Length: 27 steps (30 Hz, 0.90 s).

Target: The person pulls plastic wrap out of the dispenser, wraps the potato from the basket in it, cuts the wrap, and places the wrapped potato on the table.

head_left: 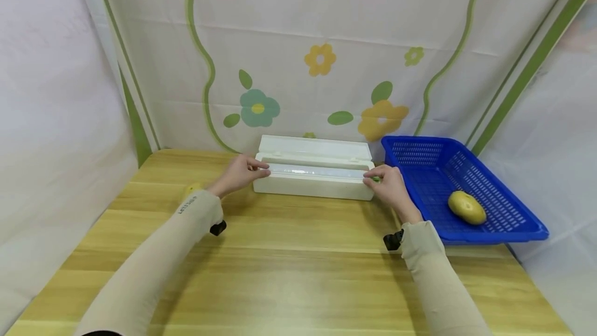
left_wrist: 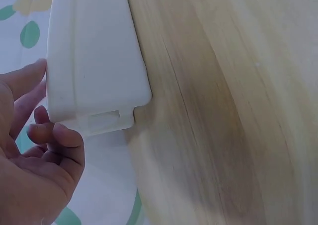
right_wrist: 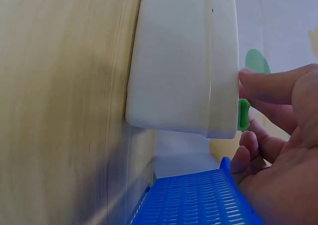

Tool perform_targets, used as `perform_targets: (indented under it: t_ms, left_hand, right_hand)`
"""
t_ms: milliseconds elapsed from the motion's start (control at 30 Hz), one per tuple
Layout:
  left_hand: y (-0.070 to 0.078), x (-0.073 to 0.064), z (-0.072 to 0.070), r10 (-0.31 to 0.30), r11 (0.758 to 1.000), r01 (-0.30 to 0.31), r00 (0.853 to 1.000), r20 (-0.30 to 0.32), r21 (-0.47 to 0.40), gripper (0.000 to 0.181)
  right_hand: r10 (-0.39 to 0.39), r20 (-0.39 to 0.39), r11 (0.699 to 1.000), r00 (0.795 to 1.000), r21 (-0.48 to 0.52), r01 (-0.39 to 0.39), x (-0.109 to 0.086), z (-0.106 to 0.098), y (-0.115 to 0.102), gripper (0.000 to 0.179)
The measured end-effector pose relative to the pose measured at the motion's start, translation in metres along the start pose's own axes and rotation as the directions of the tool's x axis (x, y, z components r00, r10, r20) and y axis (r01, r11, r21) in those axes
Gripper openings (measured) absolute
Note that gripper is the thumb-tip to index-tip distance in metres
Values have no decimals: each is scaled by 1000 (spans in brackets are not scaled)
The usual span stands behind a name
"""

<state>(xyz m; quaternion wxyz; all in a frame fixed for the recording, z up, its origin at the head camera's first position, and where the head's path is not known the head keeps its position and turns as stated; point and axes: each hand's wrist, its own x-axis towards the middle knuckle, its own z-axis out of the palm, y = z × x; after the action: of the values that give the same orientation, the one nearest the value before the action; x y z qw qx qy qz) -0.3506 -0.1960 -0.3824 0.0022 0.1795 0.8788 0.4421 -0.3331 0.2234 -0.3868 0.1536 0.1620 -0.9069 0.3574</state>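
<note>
A white cling film dispenser box [head_left: 313, 185] lies on the table with its lid [head_left: 314, 146] raised at the back. Along its opening runs a shiny strip of clear cling film [head_left: 317, 171]. At the box's left end, my left hand [head_left: 240, 174] pinches the film's edge between thumb and fingers. My right hand [head_left: 389, 185] does likewise at the right end, close to a small green slider [right_wrist: 243, 114] on the box's rim. Both wrist views show the fingertips at that rim; the transparent film cannot be made out there.
To the right stands a blue plastic basket [head_left: 422, 191] holding a yellow potato [head_left: 467, 207]. A yellow object [head_left: 193, 189] shows partly behind my left forearm. A flower-printed curtain [head_left: 289, 77] hangs behind the wooden table [head_left: 289, 274].
</note>
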Motion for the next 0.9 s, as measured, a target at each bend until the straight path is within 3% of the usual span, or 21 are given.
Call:
perform_targets:
  t_ms: [200,500,700,900]
  left_hand:
    - [-2,5,3,-40,999,40,999,-30,-24,18]
    - [-1,3,10,18,999,-22,992,-123,-35,21]
    - [-4,2,9,37,997,-49,984,-173,-64,25]
    - [-5,-1,6,45,996,-59,983,-179,-73,32]
  right_hand:
    - [8,-24,1000,1000,11,-8,4,0,0,7]
    - [66,-12,998,998,12,-66,6,5,4,15]
    - [31,-42,999,999,10,-30,9,11,5,17]
    - [22,-56,999,998,46,-19,8,16,9,21]
